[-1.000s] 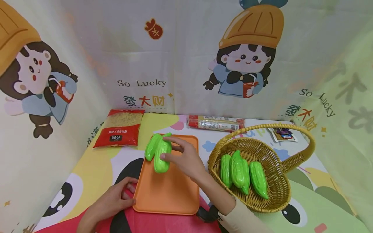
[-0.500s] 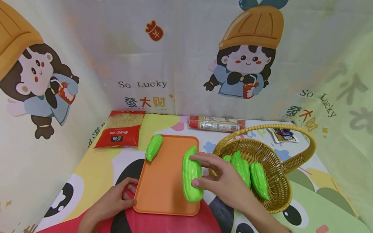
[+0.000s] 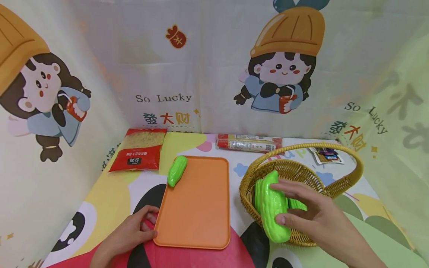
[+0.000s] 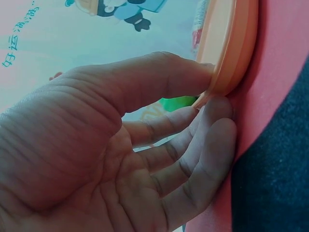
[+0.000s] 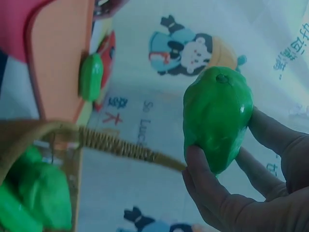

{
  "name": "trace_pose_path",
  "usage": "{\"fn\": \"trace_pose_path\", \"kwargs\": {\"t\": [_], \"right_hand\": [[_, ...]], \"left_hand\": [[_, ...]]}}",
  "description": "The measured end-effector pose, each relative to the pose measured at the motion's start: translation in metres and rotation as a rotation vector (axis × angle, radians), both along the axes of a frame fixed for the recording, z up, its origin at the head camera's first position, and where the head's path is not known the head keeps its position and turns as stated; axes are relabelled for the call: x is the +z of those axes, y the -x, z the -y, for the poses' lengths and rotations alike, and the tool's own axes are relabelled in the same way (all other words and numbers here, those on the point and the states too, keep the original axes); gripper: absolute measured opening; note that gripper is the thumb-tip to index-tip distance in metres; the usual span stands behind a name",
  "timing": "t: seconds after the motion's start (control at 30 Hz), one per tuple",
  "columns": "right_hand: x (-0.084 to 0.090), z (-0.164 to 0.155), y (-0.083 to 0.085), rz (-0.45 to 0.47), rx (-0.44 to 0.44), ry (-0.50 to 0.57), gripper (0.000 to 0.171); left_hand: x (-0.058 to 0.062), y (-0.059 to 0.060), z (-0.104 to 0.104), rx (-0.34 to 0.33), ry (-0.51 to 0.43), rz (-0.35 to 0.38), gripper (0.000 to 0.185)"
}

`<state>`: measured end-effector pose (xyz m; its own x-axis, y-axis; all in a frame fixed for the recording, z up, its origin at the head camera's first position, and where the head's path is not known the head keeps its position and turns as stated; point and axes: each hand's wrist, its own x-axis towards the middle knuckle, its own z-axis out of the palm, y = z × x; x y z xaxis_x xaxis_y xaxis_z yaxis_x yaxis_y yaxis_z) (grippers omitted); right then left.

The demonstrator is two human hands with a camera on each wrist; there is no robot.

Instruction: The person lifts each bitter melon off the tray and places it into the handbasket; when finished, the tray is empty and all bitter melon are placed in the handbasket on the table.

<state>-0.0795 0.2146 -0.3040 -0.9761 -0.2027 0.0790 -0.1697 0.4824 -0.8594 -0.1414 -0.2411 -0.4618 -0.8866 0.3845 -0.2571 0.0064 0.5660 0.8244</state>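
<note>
My right hand (image 3: 316, 212) grips a bright green toy bitter melon (image 3: 274, 214) between thumb and fingers, over the left part of a wicker basket (image 3: 303, 172). In the right wrist view the melon (image 5: 218, 116) hangs higher than the basket's other green melons (image 5: 44, 193), which my hand partly hides in the head view. One more bitter melon (image 3: 177, 171) lies in the far left corner of an orange tray (image 3: 196, 208). Thumb and fingers of my left hand (image 3: 132, 229) pinch the tray's left edge; the left wrist view shows the thumb at the rim (image 4: 227, 58).
A red bag of dry food (image 3: 139, 150) lies beyond the tray on the left. Long clear-and-red packs (image 3: 248, 143) lie along the back wall. Behind the basket's tall arched handle (image 3: 356, 163) sits a small packet (image 3: 326, 155).
My right hand has lifted one bitter melon from beside the other on the tray and carried it right, over the basket. The left hand has stayed at the tray's edge.
</note>
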Motion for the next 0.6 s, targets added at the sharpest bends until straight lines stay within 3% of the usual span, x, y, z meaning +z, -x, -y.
{"fn": "trace_pose_path", "kwargs": {"t": [0.17, 0.3, 0.43, 0.6], "right_hand": [[-0.012, -0.038, 0.0, -0.087, -0.042, -0.118, 0.058], [-0.025, -0.066, 0.008, -0.092, -0.091, -0.216, 0.059], [-0.037, -0.084, 0.019, -0.032, -0.125, -0.279, 0.056], [-0.054, -0.094, 0.031, 0.012, -0.114, -0.273, 0.055]], "left_hand": [[0.001, 0.0, -0.001, 0.006, 0.0, 0.001, 0.063], [0.002, 0.0, -0.001, 0.012, 0.004, 0.004, 0.063], [0.002, -0.001, -0.001, 0.015, 0.002, 0.012, 0.064], [0.001, -0.001, -0.001, 0.003, -0.002, 0.001, 0.063]]}}
